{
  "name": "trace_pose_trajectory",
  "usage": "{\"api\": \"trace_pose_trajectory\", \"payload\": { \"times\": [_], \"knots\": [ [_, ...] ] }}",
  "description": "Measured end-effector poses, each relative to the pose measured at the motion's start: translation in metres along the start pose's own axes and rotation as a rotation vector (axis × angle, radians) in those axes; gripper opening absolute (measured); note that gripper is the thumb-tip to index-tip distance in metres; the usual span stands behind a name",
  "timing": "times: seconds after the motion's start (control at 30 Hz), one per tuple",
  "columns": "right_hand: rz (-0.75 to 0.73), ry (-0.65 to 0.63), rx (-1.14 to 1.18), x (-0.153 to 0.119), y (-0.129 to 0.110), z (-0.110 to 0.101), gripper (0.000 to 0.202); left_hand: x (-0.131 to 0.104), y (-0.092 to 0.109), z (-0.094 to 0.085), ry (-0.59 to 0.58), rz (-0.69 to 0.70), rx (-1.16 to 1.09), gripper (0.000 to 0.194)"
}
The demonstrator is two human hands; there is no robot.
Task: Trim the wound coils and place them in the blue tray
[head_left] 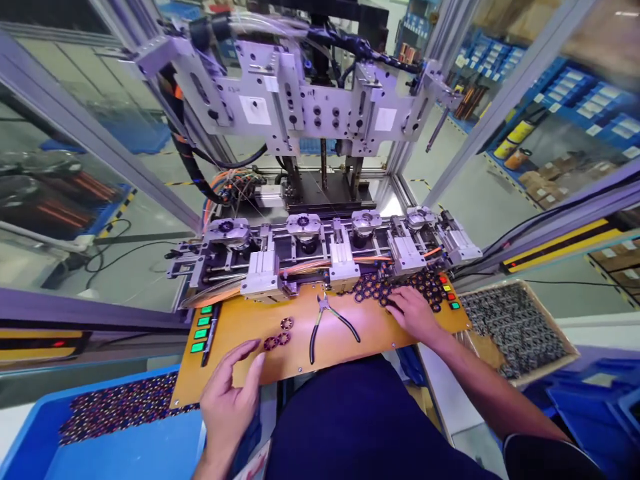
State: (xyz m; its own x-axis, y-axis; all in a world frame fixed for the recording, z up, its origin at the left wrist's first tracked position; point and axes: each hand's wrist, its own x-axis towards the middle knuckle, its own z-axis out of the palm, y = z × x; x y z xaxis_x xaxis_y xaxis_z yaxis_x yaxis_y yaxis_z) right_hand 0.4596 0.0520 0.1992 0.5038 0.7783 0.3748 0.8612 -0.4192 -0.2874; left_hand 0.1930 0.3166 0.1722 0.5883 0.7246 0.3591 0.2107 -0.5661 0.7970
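My left hand (233, 390) is held over the front left of the tan work plate (240, 320), thumb and fingers apart, holding nothing. Just beyond its fingertips lie several small toothed rings with coppery segments (283, 339). My right hand (413, 312) is at the near edge of a spread of black rings (370, 285); thumb and forefinger close around one black ring (384, 301). Between my hands, side cutters (324, 307) lie with black handles spread towards me.
Behind the plate stands a machine fixture with several round stations (303, 225), beneath an upper metal plate (320, 107). A blue bin (135, 453) with many rings is at lower left; a carton of grey parts (560, 333) is right. Green buttons (200, 333) and a pen (210, 337) lie left.
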Motion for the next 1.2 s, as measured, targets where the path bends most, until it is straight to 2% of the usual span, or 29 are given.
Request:
{"api": "trace_pose_trajectory", "payload": {
  "times": [0.17,0.3,0.4,0.47,0.53,0.67,0.8,1.07,1.13,1.2],
  "knots": [
    [0.160,-0.081,0.008,-0.025,0.009,0.024,0.015,0.023,0.036,0.015,-0.279,0.116,-0.140,0.009],
    [0.203,-0.048,0.113,-0.029,-0.002,0.024,0.023,0.032,0.065,0.034,-0.448,0.138,-0.228,0.013],
    [0.155,-0.009,0.250,-0.026,-0.026,0.011,0.019,0.032,0.088,0.047,-0.582,0.129,-0.294,0.010],
    [0.110,0.016,0.389,-0.020,-0.049,-0.001,0.016,0.030,0.101,0.054,-0.667,0.121,-0.353,0.024],
    [0.084,0.052,0.597,-0.011,-0.073,-0.012,0.014,0.028,0.110,0.058,-0.703,0.115,-0.404,0.032],
    [0.105,0.066,0.928,0.004,-0.101,-0.020,0.011,0.024,0.115,0.055,-0.590,0.122,-0.378,0.028],
    [0.160,-0.028,1.073,0.016,-0.106,-0.015,0.009,0.023,0.112,0.047,-0.451,0.204,-0.323,0.024],
    [0.173,-0.126,1.192,0.024,-0.116,-0.003,0.008,0.022,0.108,0.038,-0.286,0.291,-0.243,0.024],
    [0.153,-0.160,1.192,0.031,-0.115,-0.006,0.009,0.021,0.105,0.037,-0.263,0.317,-0.235,0.026],
    [0.079,-0.152,1.129,0.049,-0.103,-0.015,0.010,0.019,0.095,0.035,-0.219,0.317,-0.197,0.033]
  ]
}}
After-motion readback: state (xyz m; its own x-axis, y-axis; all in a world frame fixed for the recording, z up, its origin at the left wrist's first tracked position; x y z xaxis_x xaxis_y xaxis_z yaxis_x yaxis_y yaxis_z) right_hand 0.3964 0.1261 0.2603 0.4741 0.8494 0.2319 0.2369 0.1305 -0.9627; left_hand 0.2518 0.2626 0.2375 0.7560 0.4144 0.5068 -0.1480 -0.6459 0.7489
